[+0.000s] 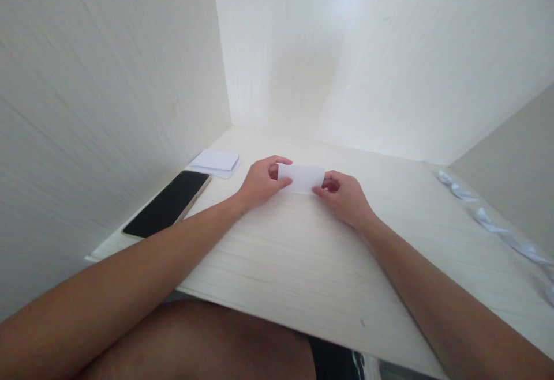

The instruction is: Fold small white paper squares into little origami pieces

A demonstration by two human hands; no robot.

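Observation:
A small white rectangular piece of paper (302, 178) is held between both hands over the middle of the desk. My left hand (263, 180) grips its left end, thumb in front and fingers behind and along the top. At the right end, my right hand (344, 195) pinches the paper with the thumb near its lower corner; the other fingers are curled and partly hidden behind it. The paper faces me, tilted up from the desk surface.
Left of my left hand lies a small stack of white paper (215, 160), with a black-screened phone (168, 204) nearer to me. Several folded white paper pieces (489, 221) line the right side. Pale walls enclose the white desk (277, 253) at the left, back and right.

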